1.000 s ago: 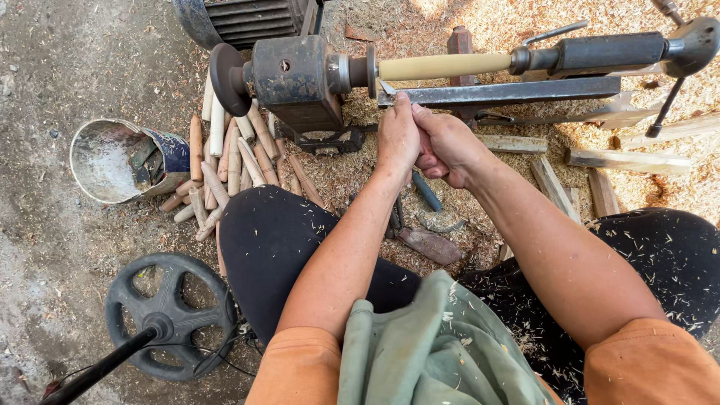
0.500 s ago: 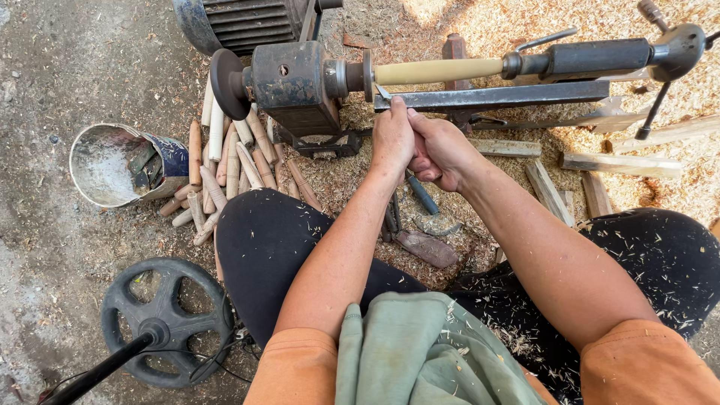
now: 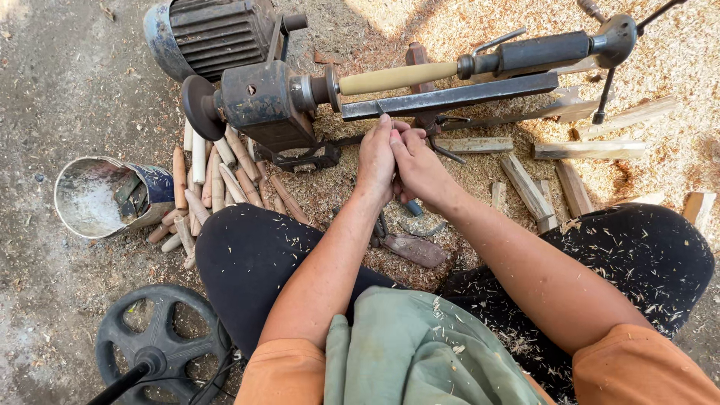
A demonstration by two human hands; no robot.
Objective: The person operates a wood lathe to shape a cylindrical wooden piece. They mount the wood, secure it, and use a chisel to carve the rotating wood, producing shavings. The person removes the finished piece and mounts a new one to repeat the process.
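From the head camera, looking down, both forearms reach forward from orange sleeves over dark trouser knees dusted with shavings. The left hand (image 3: pixel 375 156) and the right hand (image 3: pixel 417 166) meet just below the dark metal bar (image 3: pixel 450 97) of a small lathe, pressed side by side. Their fingers (image 3: pixel 384 127) are curled together around something thin and dark that pokes up towards the bar; it looks like a tool tip, though it is too small to be sure.

Just beyond the bar, a pale wooden spindle (image 3: pixel 397 77) sits clamped level between the headstock (image 3: pixel 262 101) on the left and the tailstock (image 3: pixel 540 51) on the right. A ribbed motor (image 3: pixel 210 34) stands at the far left.

On the ground at the near left a metal bucket (image 3: pixel 90 196) lies tipped on its side, a few dark bits inside it. Beside it rests a heap of turned wooden pegs (image 3: pixel 217 180). Rough wooden blanks (image 3: pixel 529 187) lie scattered on the sawdust to the right. A black spoked wheel (image 3: pixel 161 341) lies near the left knee.
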